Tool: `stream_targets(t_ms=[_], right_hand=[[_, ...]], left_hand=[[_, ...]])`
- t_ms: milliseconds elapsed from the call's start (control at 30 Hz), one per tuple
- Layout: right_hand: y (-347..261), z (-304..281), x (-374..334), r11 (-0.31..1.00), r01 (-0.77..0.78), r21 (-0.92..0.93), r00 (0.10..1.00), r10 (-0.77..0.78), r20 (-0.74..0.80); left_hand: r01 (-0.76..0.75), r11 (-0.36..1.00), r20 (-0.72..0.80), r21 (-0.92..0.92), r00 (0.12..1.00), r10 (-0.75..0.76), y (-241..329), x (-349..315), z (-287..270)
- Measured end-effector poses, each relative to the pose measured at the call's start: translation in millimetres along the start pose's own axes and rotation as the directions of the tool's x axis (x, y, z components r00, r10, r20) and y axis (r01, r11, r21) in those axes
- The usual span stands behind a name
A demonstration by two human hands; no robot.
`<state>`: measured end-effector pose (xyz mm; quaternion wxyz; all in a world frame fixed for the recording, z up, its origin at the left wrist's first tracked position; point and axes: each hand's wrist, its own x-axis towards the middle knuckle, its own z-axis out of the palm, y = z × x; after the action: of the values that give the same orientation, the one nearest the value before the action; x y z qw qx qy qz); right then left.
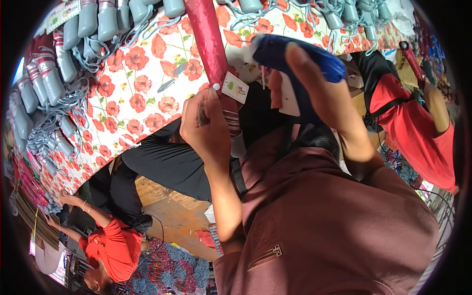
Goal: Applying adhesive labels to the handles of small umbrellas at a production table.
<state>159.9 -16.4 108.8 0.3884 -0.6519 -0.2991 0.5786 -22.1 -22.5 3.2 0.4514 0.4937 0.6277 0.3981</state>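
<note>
A folded red umbrella (206, 42) leans over the table edge, its grey handle (238, 146) hanging toward my lap. My left hand (209, 120) is closed round it near the strap, fingertips at a small white round button (216, 86). Beside those fingers a small white card tag (235, 88) lies against the umbrella. In my right hand (327, 101), a blue tool that looks like a tagging gun (295, 53) is held just right of the tag. Its narrow end points left, apart from the tag. The right fingers are partly hidden and slightly blurred.
Several umbrellas with grey handles (107, 22) and cord loops lie along the far and left sides of the flower-patterned table (132, 93). A person in red (115, 248) works at the lower left. Another person in red (413, 123) sits at the right.
</note>
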Motion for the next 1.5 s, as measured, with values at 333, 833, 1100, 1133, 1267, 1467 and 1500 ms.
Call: stream_targets(t_ms=[333,833,1100,1133,1267,1467,1500], right_hand=[[21.6,-3.4,5.9,0.999,0.025,-0.038,0.997,-0.023,0.069],[14.5,2.4,-9.5,0.983,0.138,0.124,0.989,-0.144,0.04],[25.5,-1.0,-14.1,0.992,0.059,0.113,0.997,-0.065,0.048],[24.8,-1.5,-15.5,0.992,0.053,0.114,0.998,-0.058,0.038],[25.6,1.0,-15.7,0.992,0.059,0.11,0.997,-0.063,0.035],[35.4,1.0,-13.2,0.992,0.1,0.071,0.993,-0.105,0.062],[37.3,-0.2,-12.6,0.993,0.106,0.054,0.992,-0.109,0.068]], left_hand=[[0.055,0.961,0.065,0.272,0.995,-0.075,-4.9,-30.7,-19.2],[-0.225,0.953,-0.073,0.202,0.967,0.244,29.9,-26.1,-53.3],[-0.327,0.853,-0.315,0.406,0.826,0.466,92.5,74.9,-132.3],[-0.341,0.812,-0.306,0.473,0.801,0.514,114.5,89.6,-141.9],[-0.273,0.606,-0.347,0.747,0.618,0.706,137.8,179.8,-174.1],[-0.106,0.236,-0.102,0.966,0.683,0.723,131.7,274.2,-182.7],[-0.084,0.181,-0.078,0.98,0.676,0.733,131.1,281.9,-179.2]])
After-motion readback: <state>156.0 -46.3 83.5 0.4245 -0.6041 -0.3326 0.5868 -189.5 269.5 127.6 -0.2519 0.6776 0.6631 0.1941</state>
